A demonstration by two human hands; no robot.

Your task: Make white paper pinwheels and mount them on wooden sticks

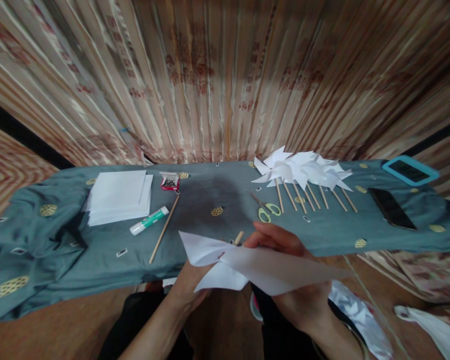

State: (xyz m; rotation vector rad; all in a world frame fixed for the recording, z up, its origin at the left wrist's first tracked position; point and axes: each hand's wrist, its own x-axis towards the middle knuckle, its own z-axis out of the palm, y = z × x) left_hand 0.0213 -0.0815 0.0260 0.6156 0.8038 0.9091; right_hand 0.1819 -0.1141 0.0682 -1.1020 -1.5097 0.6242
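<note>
A white paper pinwheel (232, 265) is held up over the table's front edge, its blades spread out to both sides. From behind it, my left hand (193, 287) grips it, with most of the fingers hidden by the paper. My right hand (281, 242) is closed on the pinwheel's right side, thumb and fingers bent round behind a large blade. The tip of a wooden stick (239, 237) pokes out between the paper and my right fingers. Just beyond that hand lie scissors (264, 207) with green handles.
On the left are stacked white paper sheets (118, 195), a glue stick (149, 220), a loose wooden stick (164, 230) and a small red box (170, 182) of metal pins. Several finished pinwheels (303, 170) lie at the back right, near a black phone (392, 207) and a blue-framed device (410, 170).
</note>
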